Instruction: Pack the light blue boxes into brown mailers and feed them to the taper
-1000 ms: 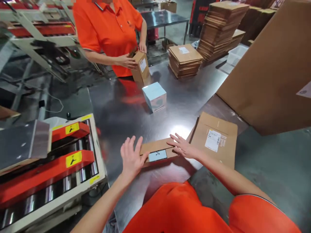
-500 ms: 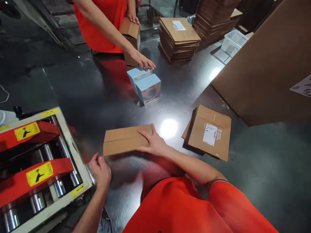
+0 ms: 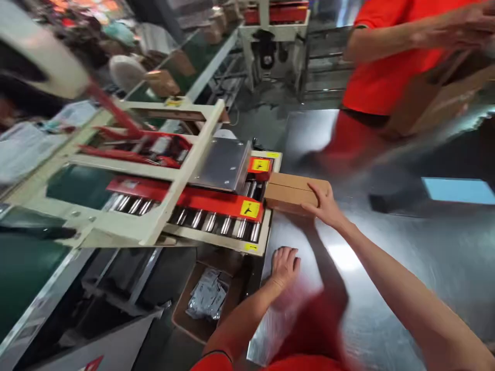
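Observation:
My right hand [image 3: 324,206] grips the right end of a closed cardboard box [image 3: 290,191], thumb on the near side and fingers over the top. The box's left end is at the entry of a carton sealing machine [image 3: 250,208], between the ends of its two red guides. Whether the box rests on the machine's edge or hovers over it, I cannot tell. Below the box, my left hand [image 3: 285,267] is over the metal table [image 3: 309,257], palm down, fingers loosely extended and holding nothing.
Under the machine's near side stands an open carton [image 3: 185,309] holding silvery packets [image 3: 209,293]. Across the table a co-worker [image 3: 390,67] in red handles a blurred cardboard box [image 3: 444,98]. A light-blue box [image 3: 458,190] sits at right. A green conveyor [image 3: 193,56] runs behind.
The view has swung left. My right hand has moved the cardboard box left, up to the sealing machine. My left hand's curled fingers have opened. The co-worker's hand has left the light-blue box.

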A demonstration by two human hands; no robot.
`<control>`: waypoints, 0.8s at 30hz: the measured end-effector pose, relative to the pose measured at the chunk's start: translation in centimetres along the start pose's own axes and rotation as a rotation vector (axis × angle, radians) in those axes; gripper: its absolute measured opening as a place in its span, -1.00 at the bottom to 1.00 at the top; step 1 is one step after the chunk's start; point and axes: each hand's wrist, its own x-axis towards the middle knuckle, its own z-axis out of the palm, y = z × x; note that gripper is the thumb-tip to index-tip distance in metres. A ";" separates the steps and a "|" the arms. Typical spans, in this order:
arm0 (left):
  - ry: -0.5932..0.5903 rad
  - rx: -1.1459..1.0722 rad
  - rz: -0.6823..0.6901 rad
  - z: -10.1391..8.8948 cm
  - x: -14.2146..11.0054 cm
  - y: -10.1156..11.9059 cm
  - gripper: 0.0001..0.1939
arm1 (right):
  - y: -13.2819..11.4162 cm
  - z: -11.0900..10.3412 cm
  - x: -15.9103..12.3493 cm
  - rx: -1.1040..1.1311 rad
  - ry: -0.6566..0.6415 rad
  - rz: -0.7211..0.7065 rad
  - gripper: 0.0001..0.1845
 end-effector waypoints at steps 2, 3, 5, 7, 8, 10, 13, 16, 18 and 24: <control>0.012 -0.019 0.000 0.1 0.8 -0.1 -0.73 | -0.7 0.8 2.9 0.006 0.003 -0.003 -0.15; 0.013 -0.029 0.000 0.0 0.7 0.0 -0.73 | -1.4 1.0 3.9 0.009 0.022 -0.004 -0.19; 0.015 -0.032 -0.008 -0.2 0.0 0.3 -0.74 | -2.6 1.4 5.4 0.037 0.057 -0.013 -0.25; 0.031 -0.008 -0.019 -0.2 -0.6 0.2 -0.75 | -3.2 1.5 6.5 0.078 0.065 -0.023 -0.29; 0.045 0.009 -0.024 -0.2 -0.8 0.1 -0.75 | -3.3 1.5 7.0 0.099 0.062 -0.026 -0.30; 0.075 0.041 -0.024 0.1 -0.7 -0.1 -0.75 | -3.4 1.4 7.8 0.136 0.062 -0.030 -0.34; 0.096 0.079 -0.009 0.7 -0.3 -0.2 -0.75 | -4.4 2.6 7.9 0.199 0.074 -0.016 -0.32; 0.118 0.118 0.022 1.3 -0.5 -0.2 -0.75 | -7.1 5.2 6.4 0.276 0.043 -0.002 -0.21; 0.146 0.129 0.048 1.6 -1.0 -0.4 -0.73 | -8.8 6.7 4.9 0.338 -0.010 -0.007 -0.21; 0.158 0.060 0.098 2.2 -1.6 -2.0 -0.68 | -1.8 0.3 -6.9 0.563 -0.209 -0.202 -0.20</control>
